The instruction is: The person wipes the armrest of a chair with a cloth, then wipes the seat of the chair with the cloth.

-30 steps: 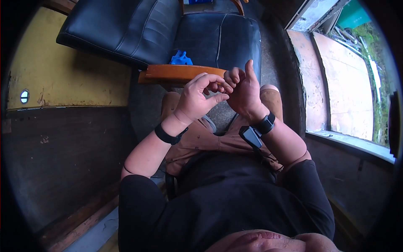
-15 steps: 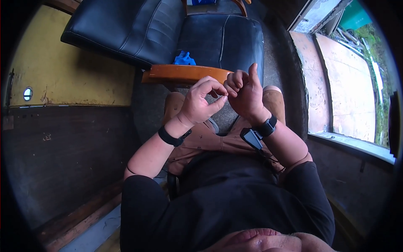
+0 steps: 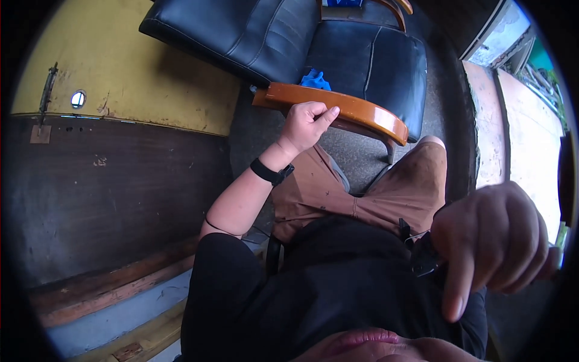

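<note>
My left hand (image 3: 309,125) is closed, its thumb pressed over the bent fingers; anything pinched in it is too small or hidden to make out. It is at the near side of the chair's wooden armrest (image 3: 344,108); whether it touches the wood I cannot tell. My right hand (image 3: 496,238) is raised close to the camera at the lower right, back of the hand showing, fingers curled and thumb pointing down. Its fingertips are mostly hidden. A crumpled blue thing, perhaps a glove (image 3: 315,80), lies on the seat behind the armrest.
A black padded chair (image 3: 374,66) stands in front of my knees. To the left rises a yellow and dark brown wall panel (image 3: 129,163) with a metal bolt (image 3: 47,96). At the right is a window opening with a pale sill (image 3: 531,133). Brown trousers (image 3: 319,187) cover my legs.
My hands were together before the armrest; now they are apart. The right has swung back to the lower right, toward the camera. The left stays near the armrest, its fingers closed tighter. The view has shifted.
</note>
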A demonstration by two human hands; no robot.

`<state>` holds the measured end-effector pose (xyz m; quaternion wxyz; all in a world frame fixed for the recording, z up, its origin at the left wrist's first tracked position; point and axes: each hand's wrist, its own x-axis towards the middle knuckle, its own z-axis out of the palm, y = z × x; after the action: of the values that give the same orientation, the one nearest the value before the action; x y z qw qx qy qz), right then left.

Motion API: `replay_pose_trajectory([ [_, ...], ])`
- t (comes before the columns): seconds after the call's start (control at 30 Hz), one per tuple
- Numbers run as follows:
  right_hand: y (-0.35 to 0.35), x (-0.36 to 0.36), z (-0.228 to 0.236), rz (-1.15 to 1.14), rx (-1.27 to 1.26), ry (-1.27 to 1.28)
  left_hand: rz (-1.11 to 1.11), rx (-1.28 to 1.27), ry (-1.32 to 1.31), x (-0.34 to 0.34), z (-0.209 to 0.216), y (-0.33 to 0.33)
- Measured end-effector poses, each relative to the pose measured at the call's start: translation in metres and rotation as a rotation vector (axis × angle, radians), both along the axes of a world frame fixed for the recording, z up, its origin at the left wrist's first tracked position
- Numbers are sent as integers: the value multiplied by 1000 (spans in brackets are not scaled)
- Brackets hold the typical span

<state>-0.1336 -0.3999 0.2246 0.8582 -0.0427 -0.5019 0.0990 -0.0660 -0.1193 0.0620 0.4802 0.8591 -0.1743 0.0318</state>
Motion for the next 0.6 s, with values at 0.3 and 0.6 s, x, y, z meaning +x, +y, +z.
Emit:
replay_pose_trajectory([
  [0.3,-24,-11,1,104,-7,65,128,71,93,17,-11,26],
  [0.6,-21,-2,-6,70,56,13,308,345,-98,77,-19,73],
])
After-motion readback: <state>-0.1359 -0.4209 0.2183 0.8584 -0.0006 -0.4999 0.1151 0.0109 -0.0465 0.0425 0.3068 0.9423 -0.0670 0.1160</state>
